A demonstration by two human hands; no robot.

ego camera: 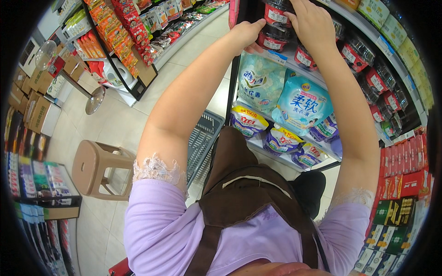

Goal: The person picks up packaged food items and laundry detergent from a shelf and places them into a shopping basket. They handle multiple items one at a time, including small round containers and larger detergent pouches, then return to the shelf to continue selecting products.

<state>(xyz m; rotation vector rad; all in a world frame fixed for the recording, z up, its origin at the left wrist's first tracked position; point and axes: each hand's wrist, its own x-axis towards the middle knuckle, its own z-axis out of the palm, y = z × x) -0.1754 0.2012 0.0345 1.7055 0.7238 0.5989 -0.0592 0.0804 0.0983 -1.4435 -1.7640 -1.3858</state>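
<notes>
At the top of the head view, two tubs with black lids stand stacked on a shelf edge. My right hand [312, 26] is on the upper tub [276, 16], its thumb against the red-labelled side; its fingertips run out of the picture. At the stack's left side is my left hand [247, 36], thumb by the seam between the tubs and fingers lower, beside the lower tub [272, 42]. Whether it grips that tub is hard to see. Another similar tub [305, 58] sits to the right, partly behind my right wrist.
Below are laundry detergent pouches [302, 103] on lower shelves. More black-lidded tubs [357, 53] line the shelf to the right. A grey plastic basket [203, 141] stands on the floor by my leg. Farther left are a beige plastic stool [100, 169] and a snack rack [114, 34].
</notes>
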